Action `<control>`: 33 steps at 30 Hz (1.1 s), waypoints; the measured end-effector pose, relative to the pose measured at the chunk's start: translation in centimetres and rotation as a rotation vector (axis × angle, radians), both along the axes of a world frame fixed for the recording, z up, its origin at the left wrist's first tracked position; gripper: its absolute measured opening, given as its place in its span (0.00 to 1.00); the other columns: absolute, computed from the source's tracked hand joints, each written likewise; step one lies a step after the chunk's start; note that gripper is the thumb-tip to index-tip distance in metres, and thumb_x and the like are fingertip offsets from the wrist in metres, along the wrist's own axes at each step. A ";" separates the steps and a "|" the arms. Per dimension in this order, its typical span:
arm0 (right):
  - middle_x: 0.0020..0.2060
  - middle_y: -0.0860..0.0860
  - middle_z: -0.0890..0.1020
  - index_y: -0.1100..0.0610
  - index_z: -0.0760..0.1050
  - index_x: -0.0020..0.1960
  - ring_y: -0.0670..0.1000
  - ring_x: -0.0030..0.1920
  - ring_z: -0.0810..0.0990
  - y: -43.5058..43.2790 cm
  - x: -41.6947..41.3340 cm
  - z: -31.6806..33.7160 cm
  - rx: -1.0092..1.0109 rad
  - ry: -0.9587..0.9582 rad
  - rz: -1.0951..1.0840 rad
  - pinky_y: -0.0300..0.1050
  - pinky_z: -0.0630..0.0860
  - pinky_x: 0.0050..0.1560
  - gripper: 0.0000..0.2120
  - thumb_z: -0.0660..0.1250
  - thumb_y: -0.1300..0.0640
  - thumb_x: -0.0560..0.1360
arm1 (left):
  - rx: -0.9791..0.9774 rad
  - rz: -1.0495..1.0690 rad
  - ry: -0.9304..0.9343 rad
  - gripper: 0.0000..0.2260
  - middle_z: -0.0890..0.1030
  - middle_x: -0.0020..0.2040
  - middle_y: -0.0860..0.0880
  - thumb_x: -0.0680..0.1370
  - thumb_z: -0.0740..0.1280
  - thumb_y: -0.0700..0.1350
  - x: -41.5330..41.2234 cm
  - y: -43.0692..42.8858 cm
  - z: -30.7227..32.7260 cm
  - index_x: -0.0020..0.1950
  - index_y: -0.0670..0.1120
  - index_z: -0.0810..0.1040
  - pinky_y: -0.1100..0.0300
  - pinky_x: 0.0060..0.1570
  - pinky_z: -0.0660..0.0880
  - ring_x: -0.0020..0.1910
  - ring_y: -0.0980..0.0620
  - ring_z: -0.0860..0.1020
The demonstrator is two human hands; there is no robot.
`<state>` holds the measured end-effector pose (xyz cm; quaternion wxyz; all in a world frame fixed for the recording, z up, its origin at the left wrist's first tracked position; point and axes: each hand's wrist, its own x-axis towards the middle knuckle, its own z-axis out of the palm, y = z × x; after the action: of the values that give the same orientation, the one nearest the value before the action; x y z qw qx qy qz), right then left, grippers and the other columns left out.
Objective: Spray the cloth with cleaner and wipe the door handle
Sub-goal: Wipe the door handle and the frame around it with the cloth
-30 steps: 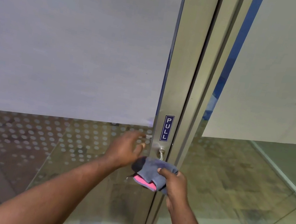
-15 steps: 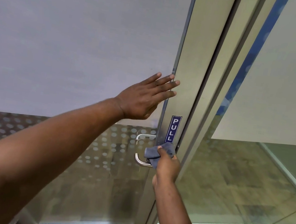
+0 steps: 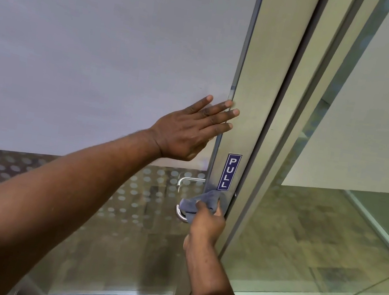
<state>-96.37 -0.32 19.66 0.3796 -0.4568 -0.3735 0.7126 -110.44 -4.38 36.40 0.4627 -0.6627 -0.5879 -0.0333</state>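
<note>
Head view: left hand (image 3: 186, 130) pressed flat, fingers spread, on the frosted door (image 3: 101, 56); below, right hand (image 3: 207, 222) bunches a grey cloth (image 3: 199, 200) over the metal handle (image 3: 180, 215), best rubbed along its length.

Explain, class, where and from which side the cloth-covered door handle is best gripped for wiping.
Grip the door handle along its horizontal bar, from the front and below, as the right hand does with the cloth wrapped over it. The bar stands clear of the glass, probably leaving room for fingers behind. The left hand, flat, steadies the door.
</note>
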 end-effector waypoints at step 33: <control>0.44 0.55 0.87 0.55 0.81 0.44 0.55 0.44 0.87 1.4 -1.0 6.4 -0.040 0.161 -0.048 0.52 0.84 0.49 0.09 0.71 0.68 0.74 | 0.011 -0.027 0.013 0.22 0.64 0.81 0.38 0.81 0.62 0.39 -0.5 0.1 -0.2 0.76 0.38 0.71 0.43 0.82 0.46 0.82 0.38 0.61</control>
<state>-97.40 1.03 26.05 0.4160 -0.4142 -0.3163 0.7452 -110.98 -4.31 36.17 0.4696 -0.6684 -0.5756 -0.0383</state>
